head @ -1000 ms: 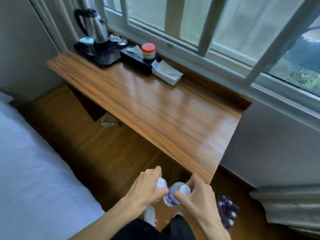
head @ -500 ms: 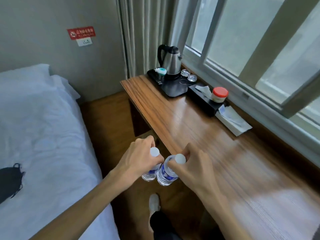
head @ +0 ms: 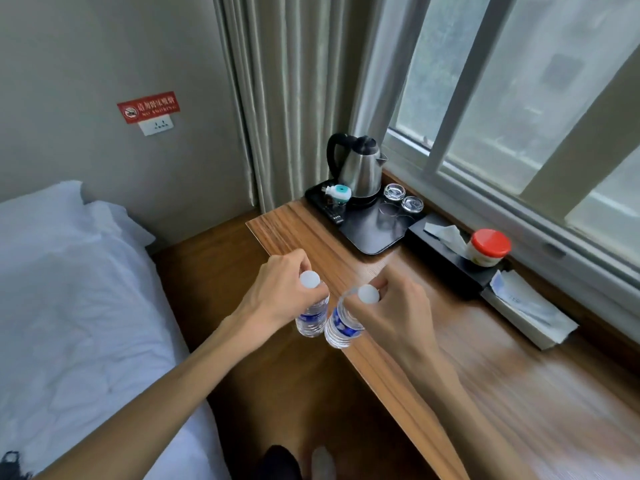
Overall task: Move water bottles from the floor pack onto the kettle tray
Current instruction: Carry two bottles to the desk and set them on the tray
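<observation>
My left hand [head: 277, 289] grips a clear water bottle [head: 311, 315] by its neck, just under the white cap. My right hand [head: 398, 306] holds a second water bottle [head: 341, 327] the same way. Both bottles have blue labels and hang side by side in the air at the front edge of the wooden desk [head: 485, 375]. The black kettle tray [head: 375, 232] lies further back on the desk, beyond both hands. A steel kettle [head: 360, 168] stands on it. The floor pack is out of view.
The tray also carries a small white and teal device [head: 337, 194] and two glass ashtrays [head: 403, 199]. A black tissue box [head: 450, 258] with a red-lidded jar [head: 488, 247] sits right of the tray, then a white packet [head: 526, 306]. A white bed [head: 69, 306] fills the left.
Both hands have carried the bottles up from near the floor and along the desk toward the kettle tray. The view has swung left, so the tray now lies much closer.
</observation>
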`<state>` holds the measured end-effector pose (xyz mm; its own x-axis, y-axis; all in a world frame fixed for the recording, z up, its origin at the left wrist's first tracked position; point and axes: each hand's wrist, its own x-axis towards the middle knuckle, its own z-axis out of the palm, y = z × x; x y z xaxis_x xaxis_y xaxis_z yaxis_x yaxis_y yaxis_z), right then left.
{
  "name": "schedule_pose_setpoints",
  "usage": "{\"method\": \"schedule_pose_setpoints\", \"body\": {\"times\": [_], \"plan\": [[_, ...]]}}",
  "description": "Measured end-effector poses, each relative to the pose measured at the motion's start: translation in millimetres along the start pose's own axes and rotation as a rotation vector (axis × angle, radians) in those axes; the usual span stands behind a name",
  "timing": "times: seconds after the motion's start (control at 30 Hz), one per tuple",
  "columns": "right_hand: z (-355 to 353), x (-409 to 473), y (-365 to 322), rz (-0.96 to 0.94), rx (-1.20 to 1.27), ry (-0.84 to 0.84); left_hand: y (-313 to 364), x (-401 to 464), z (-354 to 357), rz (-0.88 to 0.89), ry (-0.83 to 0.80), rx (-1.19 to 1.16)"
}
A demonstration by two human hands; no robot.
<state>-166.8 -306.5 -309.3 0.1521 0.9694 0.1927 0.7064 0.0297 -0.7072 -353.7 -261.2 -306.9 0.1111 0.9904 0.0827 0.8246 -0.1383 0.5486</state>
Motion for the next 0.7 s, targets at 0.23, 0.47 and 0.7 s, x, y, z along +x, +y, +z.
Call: {"method": "schedule_pose_setpoints", "body": {"times": [0.23,0.47,0.7], "plan": [[56.7,73.9,-20.8,0.129,-0.033,0.097,-47.2,100.1,-1.5,0.100,-0.109,-0.010],[104.6,135.0,-34.6,0.278,-0.088,0.209,-71.3,194.4,-0.1,0.243,-0.239,-0.020],[130.0,185.1,-28.4,0.393,-0.095,0.283,-77.2,262.1,17.0,0.356,-0.346,-0.021]]}}
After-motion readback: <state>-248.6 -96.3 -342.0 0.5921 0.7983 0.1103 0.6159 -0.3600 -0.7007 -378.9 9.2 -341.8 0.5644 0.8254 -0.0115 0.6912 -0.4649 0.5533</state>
